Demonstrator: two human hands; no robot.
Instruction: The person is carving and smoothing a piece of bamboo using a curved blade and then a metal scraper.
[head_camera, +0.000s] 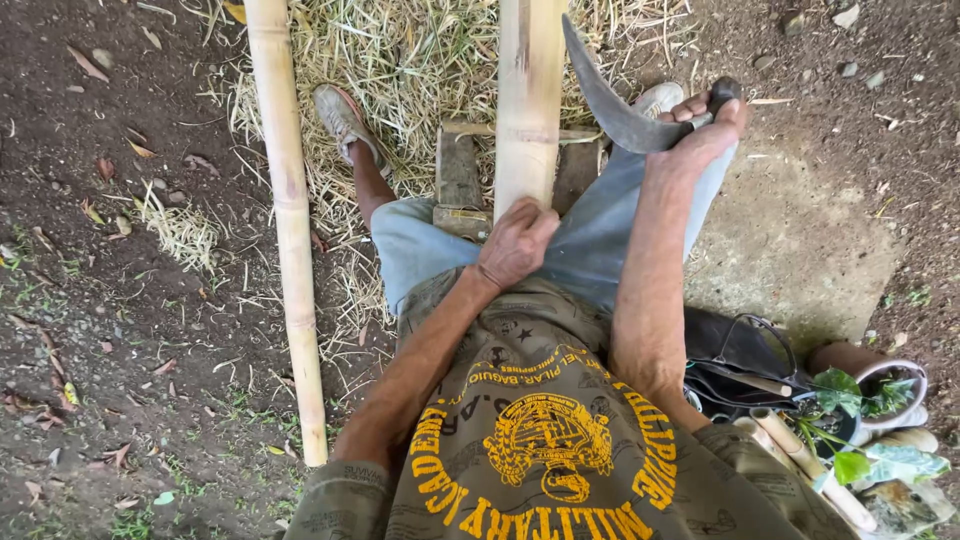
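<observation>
Curved knife (610, 100) beside bamboo pole (528, 100)

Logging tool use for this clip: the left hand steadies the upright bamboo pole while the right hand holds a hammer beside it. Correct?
Not quite. In the head view the right hand holds a curved blade, not a hammer. The left hand does steady the bamboo pole.
</observation>
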